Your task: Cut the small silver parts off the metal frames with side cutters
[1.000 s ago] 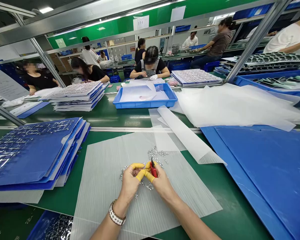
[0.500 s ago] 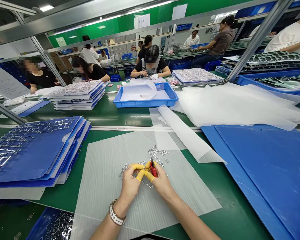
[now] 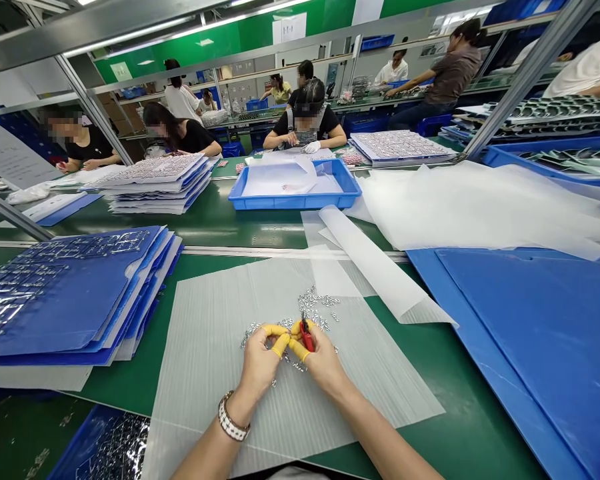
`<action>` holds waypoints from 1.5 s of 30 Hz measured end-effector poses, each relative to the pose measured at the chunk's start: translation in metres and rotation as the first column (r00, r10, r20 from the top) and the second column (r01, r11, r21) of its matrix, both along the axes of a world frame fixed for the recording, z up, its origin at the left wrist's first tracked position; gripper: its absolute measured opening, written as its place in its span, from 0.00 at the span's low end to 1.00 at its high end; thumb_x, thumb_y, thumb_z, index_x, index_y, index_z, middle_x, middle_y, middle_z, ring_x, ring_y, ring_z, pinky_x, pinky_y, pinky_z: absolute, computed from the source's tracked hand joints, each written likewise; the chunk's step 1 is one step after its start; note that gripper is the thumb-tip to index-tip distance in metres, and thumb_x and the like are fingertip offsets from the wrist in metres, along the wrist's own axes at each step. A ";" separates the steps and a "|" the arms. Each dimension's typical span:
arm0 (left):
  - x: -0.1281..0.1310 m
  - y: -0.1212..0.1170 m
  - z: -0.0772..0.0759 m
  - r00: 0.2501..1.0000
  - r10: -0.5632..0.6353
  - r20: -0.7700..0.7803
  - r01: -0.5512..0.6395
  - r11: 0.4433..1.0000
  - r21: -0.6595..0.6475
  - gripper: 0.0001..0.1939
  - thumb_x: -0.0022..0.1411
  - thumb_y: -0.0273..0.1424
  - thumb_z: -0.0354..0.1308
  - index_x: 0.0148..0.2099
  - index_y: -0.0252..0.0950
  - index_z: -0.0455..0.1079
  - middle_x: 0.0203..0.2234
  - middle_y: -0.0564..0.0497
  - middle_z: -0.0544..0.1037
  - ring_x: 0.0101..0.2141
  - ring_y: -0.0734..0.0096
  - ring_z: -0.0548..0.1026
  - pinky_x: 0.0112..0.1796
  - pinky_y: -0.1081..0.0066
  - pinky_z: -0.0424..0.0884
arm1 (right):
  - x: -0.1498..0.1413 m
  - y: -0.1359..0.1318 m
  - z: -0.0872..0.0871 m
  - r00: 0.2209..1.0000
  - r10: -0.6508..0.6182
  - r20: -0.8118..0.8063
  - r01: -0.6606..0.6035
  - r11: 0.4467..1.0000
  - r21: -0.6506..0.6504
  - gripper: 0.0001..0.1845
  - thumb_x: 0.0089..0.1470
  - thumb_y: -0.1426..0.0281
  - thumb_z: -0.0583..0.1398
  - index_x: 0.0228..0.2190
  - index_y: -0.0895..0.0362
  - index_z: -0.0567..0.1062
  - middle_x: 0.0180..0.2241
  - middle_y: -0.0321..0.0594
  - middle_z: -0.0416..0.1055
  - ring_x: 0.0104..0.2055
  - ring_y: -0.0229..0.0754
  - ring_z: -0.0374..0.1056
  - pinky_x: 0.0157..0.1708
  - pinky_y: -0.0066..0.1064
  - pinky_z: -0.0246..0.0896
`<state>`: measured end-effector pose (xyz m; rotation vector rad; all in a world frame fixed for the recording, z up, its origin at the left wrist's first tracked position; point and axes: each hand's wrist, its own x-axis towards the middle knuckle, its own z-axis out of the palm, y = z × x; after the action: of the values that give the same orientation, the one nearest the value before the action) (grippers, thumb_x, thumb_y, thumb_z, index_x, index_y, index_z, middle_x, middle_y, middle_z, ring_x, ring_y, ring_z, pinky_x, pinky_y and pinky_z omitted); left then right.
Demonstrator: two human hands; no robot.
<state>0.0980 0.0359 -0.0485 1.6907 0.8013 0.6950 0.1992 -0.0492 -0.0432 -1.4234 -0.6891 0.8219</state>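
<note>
My left hand [image 3: 261, 355] and my right hand [image 3: 325, 357] meet fingertip to fingertip over a white foam sheet [image 3: 205, 333]. Yellow finger cots cover the thumbs and index fingers. Both pinch at one spot, and whatever is between the tips is too small to make out. Held in my right hand is a pair of red-handled nippers [image 3: 307, 335], dark jaws pointing up and away. Small shiny metal pieces [image 3: 310, 301] lie scattered on the sheet behind and around my hands, some of them hidden by my fingers.
Blue sheets bearing shiny metal frames [image 3: 75, 293] are stacked on the left. Rolled foam [image 3: 380, 267] and blue boards [image 3: 530, 320] lie on the right. Beyond are a blue tray [image 3: 295, 200] and several people working. A bin of metal scraps [image 3: 115, 447] sits lower left.
The view has shifted slightly. My hands stay together in nearly the same pose, with the nippers still in my right hand.
</note>
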 end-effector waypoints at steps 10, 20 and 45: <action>0.000 0.002 0.007 0.996 -0.040 -0.074 0.048 0.994 0.095 0.10 0.56 0.36 0.56 0.33 0.35 0.74 0.27 0.50 0.77 0.27 0.71 0.72 0.29 0.73 0.67 | 0.000 0.001 -0.002 0.999 0.023 0.037 -0.022 0.999 -0.027 0.09 0.46 0.65 0.59 0.31 0.54 0.64 0.26 0.33 0.64 0.29 0.39 0.62 0.29 0.31 0.58; -0.058 0.051 0.025 0.953 0.060 -0.298 0.069 0.911 0.406 0.07 0.57 0.33 0.55 0.32 0.39 0.74 0.27 0.51 0.74 0.32 0.66 0.68 0.38 0.65 0.59 | 0.034 -0.028 0.003 0.792 0.220 0.570 0.057 0.902 -0.427 0.12 0.48 0.66 0.55 0.36 0.55 0.67 0.28 0.37 0.71 0.31 0.44 0.67 0.30 0.34 0.57; -0.047 0.019 0.005 0.982 0.090 -0.167 -0.079 0.994 0.073 0.05 0.54 0.32 0.58 0.30 0.37 0.73 0.27 0.51 0.73 0.28 0.71 0.67 0.31 0.70 0.61 | 0.024 -0.030 0.012 0.783 0.234 0.577 -0.003 0.928 -0.372 0.11 0.50 0.64 0.53 0.36 0.54 0.66 0.29 0.38 0.70 0.33 0.45 0.67 0.31 0.35 0.59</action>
<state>0.0510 0.0552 -0.0437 1.8018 0.9841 0.6474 0.2233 -0.0789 -0.0311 -2.0305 -1.1852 0.5832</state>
